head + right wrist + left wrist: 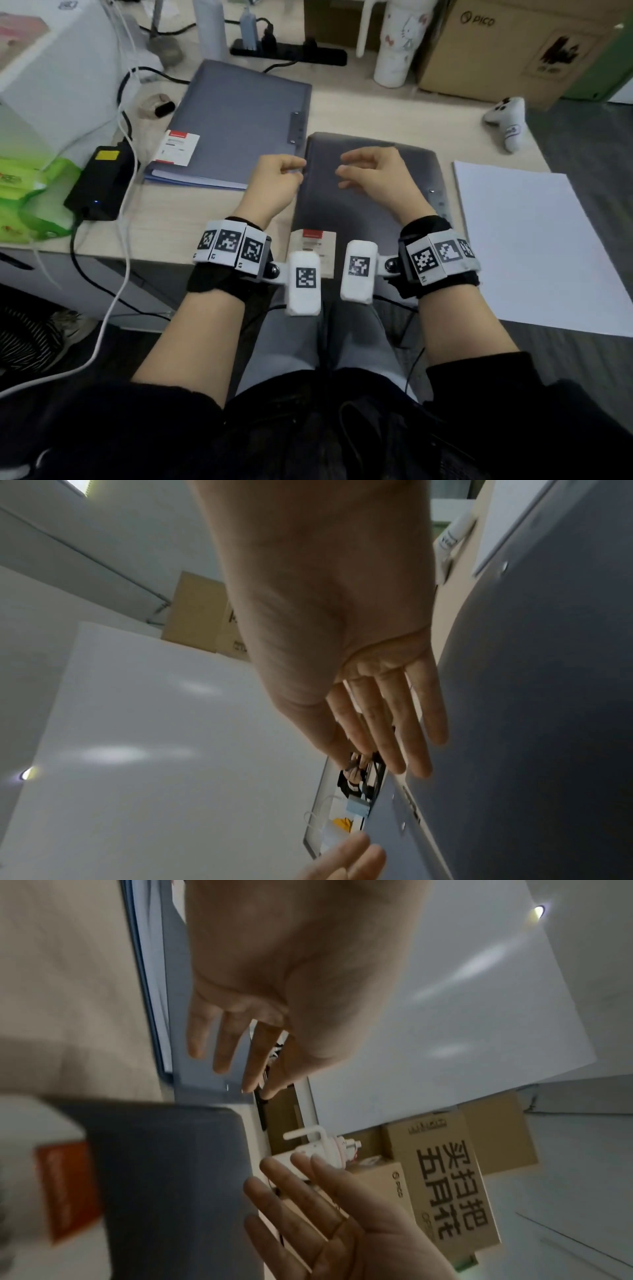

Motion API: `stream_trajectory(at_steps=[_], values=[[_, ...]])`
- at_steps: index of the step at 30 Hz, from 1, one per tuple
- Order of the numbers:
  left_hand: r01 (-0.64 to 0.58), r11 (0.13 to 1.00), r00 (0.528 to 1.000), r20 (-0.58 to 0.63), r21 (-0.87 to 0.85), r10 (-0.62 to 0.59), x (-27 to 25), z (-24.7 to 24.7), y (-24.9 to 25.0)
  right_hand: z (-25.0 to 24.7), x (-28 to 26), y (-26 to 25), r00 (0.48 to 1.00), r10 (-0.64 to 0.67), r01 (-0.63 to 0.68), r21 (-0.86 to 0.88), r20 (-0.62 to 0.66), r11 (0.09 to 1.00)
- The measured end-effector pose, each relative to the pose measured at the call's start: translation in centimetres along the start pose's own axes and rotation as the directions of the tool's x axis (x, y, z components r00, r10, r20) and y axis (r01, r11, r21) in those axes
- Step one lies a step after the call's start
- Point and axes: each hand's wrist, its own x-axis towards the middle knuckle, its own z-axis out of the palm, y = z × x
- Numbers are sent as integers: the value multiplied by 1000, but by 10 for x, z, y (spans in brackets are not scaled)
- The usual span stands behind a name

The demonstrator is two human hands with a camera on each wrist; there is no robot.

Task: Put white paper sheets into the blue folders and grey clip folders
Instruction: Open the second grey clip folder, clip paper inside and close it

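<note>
While both hands hover loose, fingers relaxed and gripping nothing, over the matte grey clip folder (370,192), smooth white paper sheets (534,246) lie flat beside it on the woodgrain counter (191,212).

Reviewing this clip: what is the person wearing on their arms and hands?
Both hands, the left hand and the right hand, are bare, no gloves. Each wrist carries a black strap ringed with white blocks printed with black square-pattern markers, plus a white rounded module bearing another marker on a small bracket. Black sleeves are pushed up the forearms.
</note>
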Motion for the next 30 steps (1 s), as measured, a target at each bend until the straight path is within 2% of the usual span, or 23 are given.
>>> stream_trajectory(at_steps=[6,10,16,20,25,30], values=[[53,990,997,46,128,-60,-21,42,-5,-38,-29,30,988,117,-131,-149,-104,980],[96,971,995,3,220,-99,-28,56,-10,-64,-40,56,935,247,-293,-164,-255,942],[108,953,994,-33,282,-103,-31,69,-9,-88,-53,75,879,369,-394,-22,-302,919],[92,956,996,-46,280,-83,-35,79,-5,-101,-59,80,868,390,-390,65,-306,919],[92,978,989,-129,185,-69,-39,88,-2,-119,-68,87,861,313,-280,139,-401,950],[104,982,987,-141,155,-82,-40,91,0,-129,-74,84,794,297,-166,281,-531,945]])
